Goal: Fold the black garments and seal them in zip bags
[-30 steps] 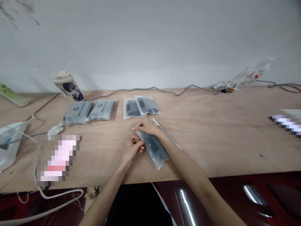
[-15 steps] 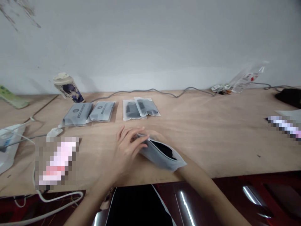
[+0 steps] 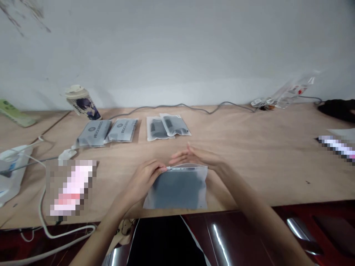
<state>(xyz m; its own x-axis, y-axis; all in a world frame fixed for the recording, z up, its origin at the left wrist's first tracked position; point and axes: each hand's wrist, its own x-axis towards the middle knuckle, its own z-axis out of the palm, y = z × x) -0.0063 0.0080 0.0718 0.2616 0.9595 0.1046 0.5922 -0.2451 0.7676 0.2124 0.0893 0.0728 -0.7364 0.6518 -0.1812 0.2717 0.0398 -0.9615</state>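
Moved: frosted zip bag [image 3: 176, 188] now lies flat at the table's near edge, zip away from me.
Table: plywood bench [image 3: 249, 159], with four bags [image 3: 122, 130] in a row beyond.
left hand [image 3: 141, 181]: fingers curled, gripping the zip's left end.
right hand [image 3: 198, 157]: fingers spread open above the zip.

A wood table [image 3: 249, 173] stands by a white wall [image 3: 177, 44]. Two gray bags [image 3: 94, 133] lie side by side on it. Next to them are two cloudy bags [image 3: 166, 126] with dark things inside, one partly on the other. A cup [image 3: 82, 103] with a cartoon on it stands behind. A gray cord [image 3: 180, 105] runs along the wall, and a black thing [image 3: 338, 109] sits far right.
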